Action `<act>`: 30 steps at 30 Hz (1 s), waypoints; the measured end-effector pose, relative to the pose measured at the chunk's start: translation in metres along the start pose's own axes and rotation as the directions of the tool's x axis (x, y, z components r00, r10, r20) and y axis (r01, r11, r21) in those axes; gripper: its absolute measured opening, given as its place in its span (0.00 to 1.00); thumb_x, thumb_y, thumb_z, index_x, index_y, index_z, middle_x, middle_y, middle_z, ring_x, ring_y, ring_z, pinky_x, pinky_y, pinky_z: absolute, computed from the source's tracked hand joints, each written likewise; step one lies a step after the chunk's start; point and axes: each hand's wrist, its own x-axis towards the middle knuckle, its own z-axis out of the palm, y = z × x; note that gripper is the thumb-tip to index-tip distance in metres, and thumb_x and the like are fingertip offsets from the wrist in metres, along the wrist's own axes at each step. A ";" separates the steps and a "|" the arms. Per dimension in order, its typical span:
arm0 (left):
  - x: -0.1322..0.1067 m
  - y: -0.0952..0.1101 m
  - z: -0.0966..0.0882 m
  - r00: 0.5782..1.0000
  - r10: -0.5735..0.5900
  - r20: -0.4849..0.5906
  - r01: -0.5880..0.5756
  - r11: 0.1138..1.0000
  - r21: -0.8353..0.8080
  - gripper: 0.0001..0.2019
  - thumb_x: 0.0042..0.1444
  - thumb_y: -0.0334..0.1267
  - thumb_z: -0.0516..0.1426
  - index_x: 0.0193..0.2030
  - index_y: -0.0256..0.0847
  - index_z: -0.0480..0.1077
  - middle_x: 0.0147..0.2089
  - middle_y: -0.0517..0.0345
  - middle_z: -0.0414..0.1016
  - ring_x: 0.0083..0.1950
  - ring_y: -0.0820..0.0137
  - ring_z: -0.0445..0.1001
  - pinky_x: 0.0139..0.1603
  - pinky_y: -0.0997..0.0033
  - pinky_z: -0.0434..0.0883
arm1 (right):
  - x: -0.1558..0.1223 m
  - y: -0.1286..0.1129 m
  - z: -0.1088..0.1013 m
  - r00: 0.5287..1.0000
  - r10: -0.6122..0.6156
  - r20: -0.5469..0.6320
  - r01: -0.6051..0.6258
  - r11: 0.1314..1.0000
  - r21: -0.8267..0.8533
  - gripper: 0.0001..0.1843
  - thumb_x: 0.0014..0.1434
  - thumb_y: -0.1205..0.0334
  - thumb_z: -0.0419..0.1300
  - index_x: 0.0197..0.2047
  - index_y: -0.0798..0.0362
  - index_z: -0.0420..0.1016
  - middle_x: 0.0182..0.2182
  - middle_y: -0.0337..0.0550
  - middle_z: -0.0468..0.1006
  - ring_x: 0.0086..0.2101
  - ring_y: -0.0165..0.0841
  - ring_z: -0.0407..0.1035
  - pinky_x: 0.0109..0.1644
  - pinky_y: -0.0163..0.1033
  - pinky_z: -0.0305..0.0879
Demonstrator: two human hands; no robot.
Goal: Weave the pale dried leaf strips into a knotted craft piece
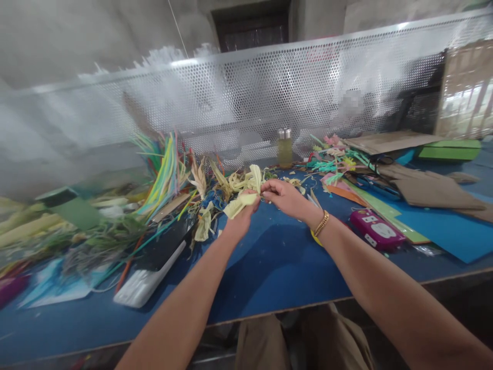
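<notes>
Pale yellow crepe paper (239,206) is held up over the middle of the blue table, one part spreading upward and another folding down to the left. My left hand (245,218) is closed around its lower part. From the right, my right hand (283,195) pinches the same paper where its pieces meet; the fingertips of both hands almost touch. Whether a stem or thread sits inside the pinch is hidden. Dried husk-like scraps (204,223) lie just left of my left hand, and more pale scraps lie behind both hands.
A capped bottle (285,149) stands by the perforated metal screen (246,103). Coloured stems (165,169) and a white-edged dark device (154,272) are at left. At right lie a magenta case (375,229), cardboard (435,190), blue sheets (442,226) and pastel paper flowers (327,164).
</notes>
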 end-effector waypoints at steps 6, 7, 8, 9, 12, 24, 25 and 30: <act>-0.003 0.005 0.006 1.000 0.024 0.001 -0.024 0.999 -0.028 0.12 0.54 0.46 0.60 0.29 0.41 0.66 0.22 0.66 0.57 0.24 0.75 0.55 0.26 0.72 0.54 | 0.001 0.004 0.003 0.998 -0.009 -0.065 0.011 1.000 0.018 0.06 0.55 0.65 0.56 0.36 0.54 0.73 0.28 0.39 0.74 0.30 0.29 0.67 0.37 0.37 0.63; -0.003 0.004 0.006 1.000 0.013 -0.017 -0.014 0.998 -0.058 0.12 0.54 0.45 0.60 0.28 0.41 0.65 0.21 0.66 0.57 0.24 0.75 0.56 0.26 0.73 0.54 | 0.000 0.004 0.004 0.996 -0.014 -0.083 0.016 1.000 0.021 0.06 0.54 0.65 0.56 0.35 0.54 0.73 0.29 0.40 0.75 0.31 0.30 0.67 0.38 0.37 0.63; -0.003 0.004 0.006 0.999 0.001 -0.033 -0.004 0.997 -0.076 0.12 0.53 0.45 0.60 0.28 0.41 0.65 0.21 0.66 0.57 0.24 0.75 0.56 0.27 0.72 0.55 | 0.000 0.003 0.005 0.995 -0.017 -0.097 0.019 0.999 0.027 0.06 0.54 0.64 0.57 0.35 0.54 0.74 0.30 0.40 0.76 0.32 0.30 0.68 0.39 0.38 0.64; -0.003 0.004 0.006 0.999 -0.009 -0.048 0.005 0.997 -0.081 0.12 0.53 0.44 0.60 0.27 0.41 0.64 0.21 0.66 0.57 0.24 0.74 0.57 0.27 0.72 0.55 | -0.001 0.001 0.006 0.994 -0.017 -0.106 0.020 0.999 0.031 0.06 0.54 0.63 0.57 0.34 0.53 0.75 0.31 0.41 0.77 0.33 0.30 0.68 0.40 0.38 0.64; -0.002 0.003 0.005 0.997 -0.015 -0.076 0.011 0.999 -0.050 0.12 0.52 0.42 0.59 0.24 0.41 0.63 0.20 0.65 0.56 0.23 0.75 0.55 0.26 0.72 0.55 | -0.003 -0.002 0.007 0.994 -0.008 -0.111 0.011 1.000 0.029 0.08 0.54 0.59 0.59 0.32 0.54 0.76 0.32 0.42 0.77 0.33 0.31 0.68 0.40 0.38 0.63; -0.007 0.008 0.016 0.954 -0.276 0.119 0.300 0.899 -0.319 0.16 0.54 0.48 0.59 0.42 0.38 0.73 0.33 0.54 0.76 0.36 0.68 0.73 0.39 0.69 0.68 | 0.003 0.010 0.007 0.962 0.193 -0.194 -0.136 0.953 0.271 0.16 0.51 0.52 0.62 0.23 0.54 0.67 0.20 0.34 0.66 0.22 0.25 0.58 0.28 0.34 0.56; -0.007 0.008 0.016 0.947 -0.292 0.133 0.320 0.887 -0.332 0.17 0.54 0.48 0.59 0.44 0.38 0.73 0.36 0.53 0.77 0.39 0.66 0.74 0.41 0.67 0.68 | 0.003 0.010 0.006 0.959 0.212 -0.190 -0.151 0.944 0.294 0.16 0.51 0.51 0.62 0.23 0.54 0.67 0.20 0.33 0.65 0.21 0.25 0.57 0.27 0.34 0.54; -0.006 0.008 0.017 0.958 -0.280 0.056 0.281 0.893 -0.352 0.14 0.52 0.45 0.61 0.43 0.40 0.74 0.40 0.53 0.78 0.42 0.66 0.75 0.44 0.67 0.67 | 0.002 0.004 0.005 0.965 0.197 -0.175 -0.127 0.930 0.346 0.18 0.50 0.51 0.63 0.21 0.54 0.65 0.18 0.31 0.59 0.21 0.23 0.53 0.26 0.33 0.50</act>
